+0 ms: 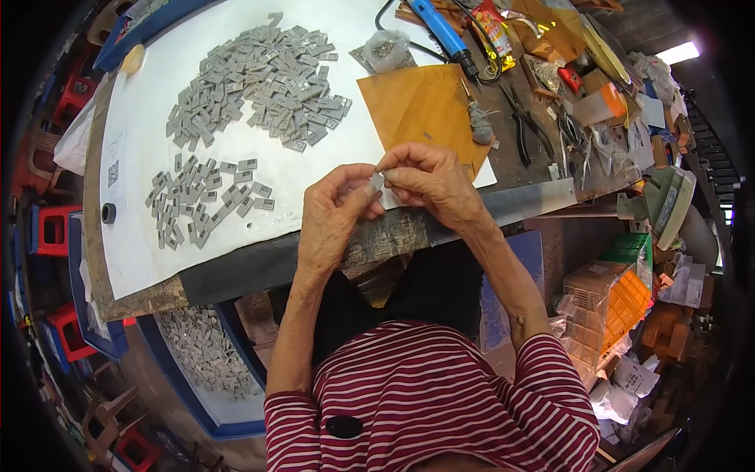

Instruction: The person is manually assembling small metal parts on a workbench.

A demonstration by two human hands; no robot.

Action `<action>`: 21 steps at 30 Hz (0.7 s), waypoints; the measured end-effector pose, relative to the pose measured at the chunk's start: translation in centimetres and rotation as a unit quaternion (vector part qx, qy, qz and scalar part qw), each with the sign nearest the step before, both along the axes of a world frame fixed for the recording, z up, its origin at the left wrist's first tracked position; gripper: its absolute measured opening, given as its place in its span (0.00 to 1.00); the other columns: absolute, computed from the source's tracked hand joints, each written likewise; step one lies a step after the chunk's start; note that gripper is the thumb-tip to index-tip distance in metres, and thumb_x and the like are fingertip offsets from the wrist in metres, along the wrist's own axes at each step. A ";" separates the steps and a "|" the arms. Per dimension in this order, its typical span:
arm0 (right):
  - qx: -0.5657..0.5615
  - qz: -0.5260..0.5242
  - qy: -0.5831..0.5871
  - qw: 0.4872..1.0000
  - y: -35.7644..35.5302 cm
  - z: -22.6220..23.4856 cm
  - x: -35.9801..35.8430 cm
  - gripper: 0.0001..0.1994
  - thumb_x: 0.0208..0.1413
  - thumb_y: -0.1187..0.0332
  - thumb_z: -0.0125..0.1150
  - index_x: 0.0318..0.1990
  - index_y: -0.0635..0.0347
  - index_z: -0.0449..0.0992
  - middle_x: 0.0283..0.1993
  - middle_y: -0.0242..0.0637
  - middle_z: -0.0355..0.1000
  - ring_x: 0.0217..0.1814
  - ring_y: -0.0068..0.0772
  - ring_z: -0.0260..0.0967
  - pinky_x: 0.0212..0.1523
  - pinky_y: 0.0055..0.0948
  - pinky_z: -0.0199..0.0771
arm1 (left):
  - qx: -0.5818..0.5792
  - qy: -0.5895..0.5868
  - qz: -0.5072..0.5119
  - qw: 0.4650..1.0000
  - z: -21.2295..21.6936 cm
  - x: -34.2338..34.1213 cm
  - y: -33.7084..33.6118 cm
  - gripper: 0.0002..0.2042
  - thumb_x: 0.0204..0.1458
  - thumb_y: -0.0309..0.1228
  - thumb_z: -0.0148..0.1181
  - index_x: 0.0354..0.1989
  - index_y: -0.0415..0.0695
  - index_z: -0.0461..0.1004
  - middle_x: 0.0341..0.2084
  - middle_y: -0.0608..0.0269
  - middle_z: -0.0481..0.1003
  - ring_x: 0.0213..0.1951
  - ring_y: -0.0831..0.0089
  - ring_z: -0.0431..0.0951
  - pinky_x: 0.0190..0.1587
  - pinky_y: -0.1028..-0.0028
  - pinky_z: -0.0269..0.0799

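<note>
Both hands meet above the desk (236, 263) edge: left hand (334, 216) and right hand (431, 182) pinch a small grey piece (377, 182) between their fingertips.

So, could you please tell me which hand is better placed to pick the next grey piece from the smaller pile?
Probably the left hand: the smaller pile lies on its side of the white sheet, nearer than to the right hand.

You hold a small grey piece (377, 182) pinched upright between your left thumb and your right fingertips.
</note>
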State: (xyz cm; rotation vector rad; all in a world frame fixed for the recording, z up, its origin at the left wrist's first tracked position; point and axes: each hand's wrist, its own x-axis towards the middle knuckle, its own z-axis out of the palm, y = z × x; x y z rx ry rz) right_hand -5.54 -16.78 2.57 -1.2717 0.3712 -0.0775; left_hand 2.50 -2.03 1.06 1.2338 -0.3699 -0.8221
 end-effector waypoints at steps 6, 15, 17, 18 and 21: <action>0.002 -0.001 -0.018 1.000 -0.1 -0.3 0.6 0.07 0.50 0.75 0.56 0.36 0.67 0.73 0.23 0.26 0.65 0.20 0.10 0.58 0.17 0.10 0.54 | -0.011 -0.005 -0.018 1.000 0.2 0.1 0.0 0.11 0.51 0.22 0.52 0.43 0.34 0.70 0.25 0.62 0.74 0.26 0.79 0.75 0.30 0.83 0.71; 0.009 -0.033 -0.007 0.999 0.2 -0.5 -0.2 0.07 0.50 0.75 0.56 0.36 0.67 0.73 0.23 0.26 0.67 0.20 0.11 0.59 0.18 0.11 0.56 | -0.006 0.052 0.043 0.998 0.2 0.3 0.3 0.08 0.50 0.23 0.52 0.38 0.33 0.65 0.25 0.49 0.76 0.25 0.72 0.78 0.30 0.79 0.74; 0.018 -0.018 -0.008 1.000 0.2 -0.5 -0.3 0.07 0.49 0.75 0.56 0.36 0.67 0.73 0.24 0.26 0.67 0.21 0.11 0.60 0.19 0.11 0.57 | -0.010 0.044 0.046 0.998 -0.2 0.3 0.3 0.08 0.52 0.25 0.52 0.38 0.35 0.66 0.26 0.49 0.76 0.26 0.71 0.78 0.31 0.77 0.76; 0.018 -0.018 -0.008 1.000 0.3 -0.5 -0.4 0.07 0.49 0.75 0.56 0.36 0.67 0.73 0.24 0.26 0.67 0.21 0.11 0.60 0.19 0.11 0.57 | -0.010 0.044 0.046 0.998 -0.1 0.3 0.3 0.08 0.52 0.25 0.52 0.38 0.35 0.66 0.26 0.49 0.76 0.26 0.71 0.78 0.31 0.77 0.76; 0.012 -0.016 -0.008 1.000 0.7 -0.5 -0.4 0.07 0.50 0.75 0.57 0.37 0.67 0.73 0.24 0.27 0.67 0.21 0.11 0.60 0.18 0.11 0.57 | -0.016 0.058 0.054 0.997 0.1 0.2 0.2 0.08 0.50 0.24 0.52 0.36 0.33 0.64 0.25 0.49 0.76 0.25 0.72 0.77 0.29 0.79 0.75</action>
